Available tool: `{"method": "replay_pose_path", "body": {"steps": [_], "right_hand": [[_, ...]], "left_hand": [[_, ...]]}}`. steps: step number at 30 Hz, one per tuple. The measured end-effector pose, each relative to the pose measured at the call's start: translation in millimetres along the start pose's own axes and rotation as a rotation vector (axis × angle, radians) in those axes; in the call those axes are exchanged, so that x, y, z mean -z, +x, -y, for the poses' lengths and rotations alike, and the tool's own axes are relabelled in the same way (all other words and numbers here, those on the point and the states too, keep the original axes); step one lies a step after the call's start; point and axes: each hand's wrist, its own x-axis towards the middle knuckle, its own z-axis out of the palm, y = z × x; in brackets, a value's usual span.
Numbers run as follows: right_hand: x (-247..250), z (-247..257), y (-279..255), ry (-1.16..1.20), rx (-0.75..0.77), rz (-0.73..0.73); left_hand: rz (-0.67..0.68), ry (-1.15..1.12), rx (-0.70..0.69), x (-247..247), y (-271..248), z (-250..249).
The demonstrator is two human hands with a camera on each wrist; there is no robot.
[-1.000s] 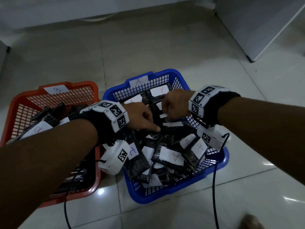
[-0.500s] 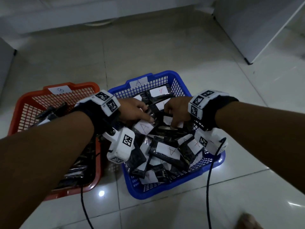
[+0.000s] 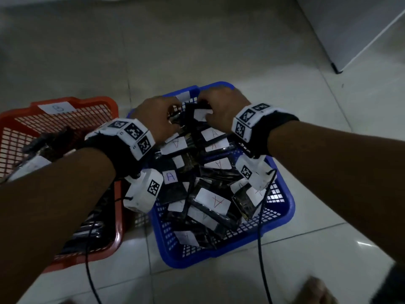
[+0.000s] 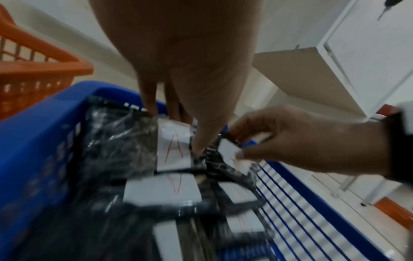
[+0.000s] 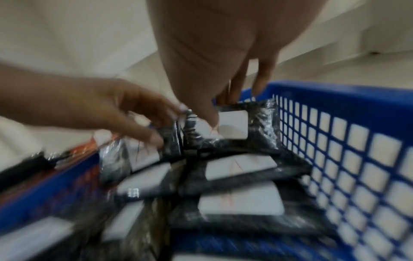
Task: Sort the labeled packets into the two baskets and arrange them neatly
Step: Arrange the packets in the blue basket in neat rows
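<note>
The blue basket [image 3: 285, 207], tagged A on its far wall, is full of black packets with white A labels [image 3: 211, 200]. Both hands work at its far end. My left hand [image 3: 173, 116] grips a black packet [image 4: 172, 146], thumb on the front beside its label and fingers behind. My right hand [image 3: 206, 106] pinches the neighbouring packet [image 5: 232, 125] the same way, thumb on the white label. The two packets stand nearly upright side by side against the far wall. The red basket [image 3: 98, 102], tagged B, sits to the left with dark packets [image 3: 50, 141] inside.
A white cabinet [image 3: 350, 29] stands at the back right on the tiled floor. Black cables [image 3: 260, 249] hang from both wrist cameras across the baskets' near edges. A bare foot [image 3: 313, 290] shows at the bottom right.
Both hands have moved from the middle of the blue basket to its far wall. Each now holds a packet upright there.
</note>
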Motion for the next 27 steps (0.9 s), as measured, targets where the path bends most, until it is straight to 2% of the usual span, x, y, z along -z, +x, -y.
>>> {"method": "replay_pose_path", "body": {"steps": [3,5,6,10,11,14,17,18,21,24,27], "right_hand": [[0,6,-9,-0.014,0.107,-0.086],[6,8,-20,0.066,0.122,-0.041],[10,9,-24,0.098,0.113,0.049],[13,10,-42,0.059,0.128,0.645],[13,10,-46,0.003,0.140,0.705],[11,7,-53,-0.050,0.118,0.754],[7,10,-58,-0.050,0.159,0.987],[6,10,-59,-0.062,0.184,1.025],[9,3,-67,-0.100,0.202,1.027],[6,-9,-75,-0.070,0.210,0.978],[0,-16,-77,-0.030,0.247,0.940]], "left_hand": [[-0.092,-0.006,-0.078,-3,-14,1],[-0.037,-0.008,-0.117,0,-26,-3],[0.029,-0.006,-0.111,4,-31,-8],[0.217,0.021,-0.086,17,-50,-27],[0.273,0.008,-0.090,16,-55,-30],[0.443,-0.029,-0.061,11,-69,-45],[0.600,-0.081,-0.019,5,-79,-64],[0.648,-0.055,-0.016,3,-80,-69],[0.729,0.012,-0.038,-4,-84,-83],[0.682,0.039,-0.048,-13,-88,-89],[0.706,0.047,0.062,-15,-80,-85]]}}
